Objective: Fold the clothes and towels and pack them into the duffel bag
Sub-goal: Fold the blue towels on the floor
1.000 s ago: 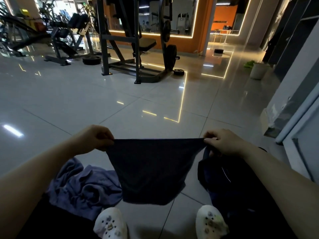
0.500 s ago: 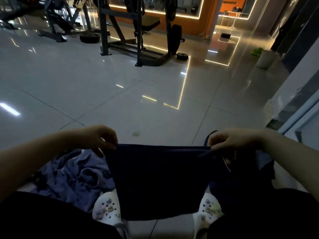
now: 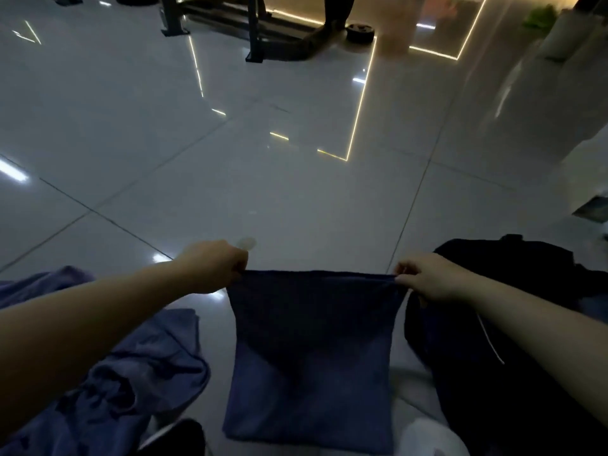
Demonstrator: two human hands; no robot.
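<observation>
white shoe (image 3: 427, 437) seen lowest | dark blue towel (image 3: 312, 357) held up by top corners, pinched by left hand (image 3: 214, 266) and right hand (image 3: 431, 278) fingers | purple cloth (image 3: 138, 366) left on floor (image 3: 263, 192) | black duffel bag (image 3: 526, 324) right

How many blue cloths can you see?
2. A dark blue towel hangs between both hands; a crumpled lighter blue cloth lies on the floor at left. More may hide in the dark bag.
</observation>
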